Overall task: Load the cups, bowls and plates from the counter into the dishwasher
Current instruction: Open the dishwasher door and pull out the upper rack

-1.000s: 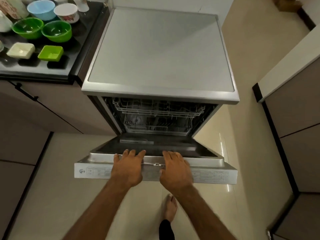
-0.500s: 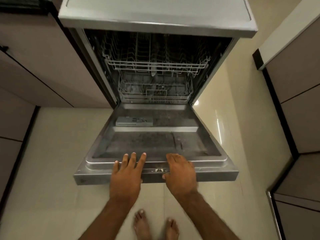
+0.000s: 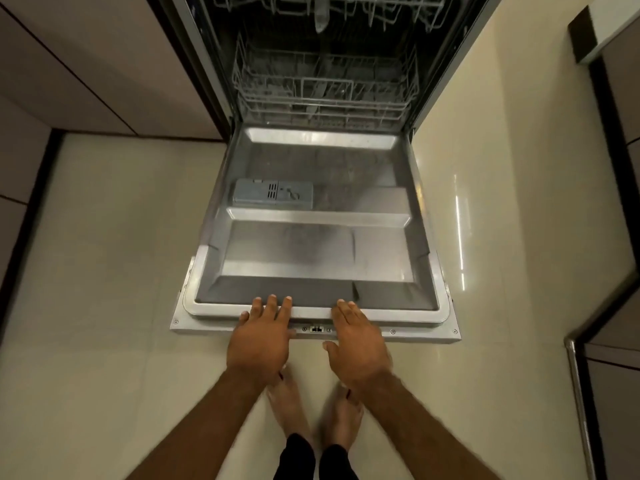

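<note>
Near floor [image 3: 104,271]: dw door [image 3: 311,258] lower, ~flat.

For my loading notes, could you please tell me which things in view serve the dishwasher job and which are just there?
For the job: dishwasher door, lower rack, upper rack, left hand, right hand.
Just there: detergent dispenser, left cabinet, floor.
</note>
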A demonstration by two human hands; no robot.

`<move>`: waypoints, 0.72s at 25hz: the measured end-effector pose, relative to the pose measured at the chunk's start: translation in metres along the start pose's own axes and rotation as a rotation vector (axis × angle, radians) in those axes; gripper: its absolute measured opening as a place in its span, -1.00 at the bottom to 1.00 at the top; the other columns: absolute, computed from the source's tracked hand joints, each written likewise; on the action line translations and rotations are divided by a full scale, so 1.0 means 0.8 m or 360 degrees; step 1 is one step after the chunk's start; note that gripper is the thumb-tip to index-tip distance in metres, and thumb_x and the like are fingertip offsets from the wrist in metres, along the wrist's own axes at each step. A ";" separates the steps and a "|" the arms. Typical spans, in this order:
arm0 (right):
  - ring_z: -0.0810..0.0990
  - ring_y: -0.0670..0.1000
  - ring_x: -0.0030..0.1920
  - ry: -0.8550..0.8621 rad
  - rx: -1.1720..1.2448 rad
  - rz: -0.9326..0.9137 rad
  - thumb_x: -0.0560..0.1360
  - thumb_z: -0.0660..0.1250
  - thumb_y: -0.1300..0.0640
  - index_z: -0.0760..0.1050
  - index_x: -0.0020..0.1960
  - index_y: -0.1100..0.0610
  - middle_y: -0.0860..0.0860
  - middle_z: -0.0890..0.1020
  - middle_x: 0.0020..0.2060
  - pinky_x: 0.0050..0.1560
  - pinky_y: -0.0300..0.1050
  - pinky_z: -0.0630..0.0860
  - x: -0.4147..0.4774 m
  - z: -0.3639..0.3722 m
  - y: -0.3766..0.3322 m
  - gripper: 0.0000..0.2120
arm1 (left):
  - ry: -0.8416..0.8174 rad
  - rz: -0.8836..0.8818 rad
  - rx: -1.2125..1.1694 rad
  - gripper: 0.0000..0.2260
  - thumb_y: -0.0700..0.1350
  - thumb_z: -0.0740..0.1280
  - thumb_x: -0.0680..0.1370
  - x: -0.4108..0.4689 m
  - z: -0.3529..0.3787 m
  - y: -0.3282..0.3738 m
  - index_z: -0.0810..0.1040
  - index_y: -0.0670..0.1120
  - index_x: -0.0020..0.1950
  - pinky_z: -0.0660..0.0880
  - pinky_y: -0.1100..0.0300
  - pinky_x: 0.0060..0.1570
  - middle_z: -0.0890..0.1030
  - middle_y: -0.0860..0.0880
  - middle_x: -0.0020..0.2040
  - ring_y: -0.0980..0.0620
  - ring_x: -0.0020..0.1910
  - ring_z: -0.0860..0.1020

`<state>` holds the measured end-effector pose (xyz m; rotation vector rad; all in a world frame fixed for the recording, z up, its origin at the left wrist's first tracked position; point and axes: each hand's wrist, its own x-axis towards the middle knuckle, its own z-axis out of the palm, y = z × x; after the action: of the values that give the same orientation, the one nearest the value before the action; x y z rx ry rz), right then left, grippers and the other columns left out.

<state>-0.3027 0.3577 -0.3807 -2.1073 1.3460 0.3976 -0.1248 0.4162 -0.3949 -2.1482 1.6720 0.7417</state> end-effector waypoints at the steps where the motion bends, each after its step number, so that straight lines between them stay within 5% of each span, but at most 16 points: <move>1: 0.03 0.04 0.62 -0.0051 -0.0008 -0.0005 0.62 0.25 -0.08 0.05 0.64 0.10 0.01 0.09 0.63 0.57 0.04 0.13 0.004 0.013 0.005 -0.30 | -0.0026 0.0013 0.0011 -0.42 0.10 0.07 0.72 0.004 0.015 -0.002 -0.06 0.04 0.69 0.10 -0.09 0.56 0.07 -0.08 0.69 -0.18 0.65 0.05; 10: -0.14 0.01 0.63 -0.0263 0.0005 -0.0023 0.61 0.27 -0.07 -0.11 0.65 0.13 0.00 -0.10 0.64 0.60 -0.05 -0.03 0.043 0.109 0.047 -0.20 | -0.0272 0.0134 -0.0163 -0.21 -0.10 0.23 0.63 0.040 0.117 -0.021 -0.25 -0.03 0.67 -0.08 0.00 0.59 -0.19 -0.08 0.69 -0.15 0.66 -0.18; 18: -0.26 0.02 0.61 -0.0400 0.0016 -0.0052 0.55 0.35 -0.12 -0.14 0.65 0.10 -0.04 -0.25 0.62 0.59 0.04 0.02 0.057 0.146 0.067 -0.09 | -0.0442 0.0142 -0.0272 -0.11 -0.09 0.34 0.58 0.066 0.148 -0.026 -0.24 -0.05 0.68 0.07 -0.08 0.60 -0.23 -0.07 0.68 -0.16 0.65 -0.23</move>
<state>-0.3225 0.3821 -0.5134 -1.9919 1.1639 0.6185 -0.1190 0.4442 -0.5231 -1.9761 1.6145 1.1883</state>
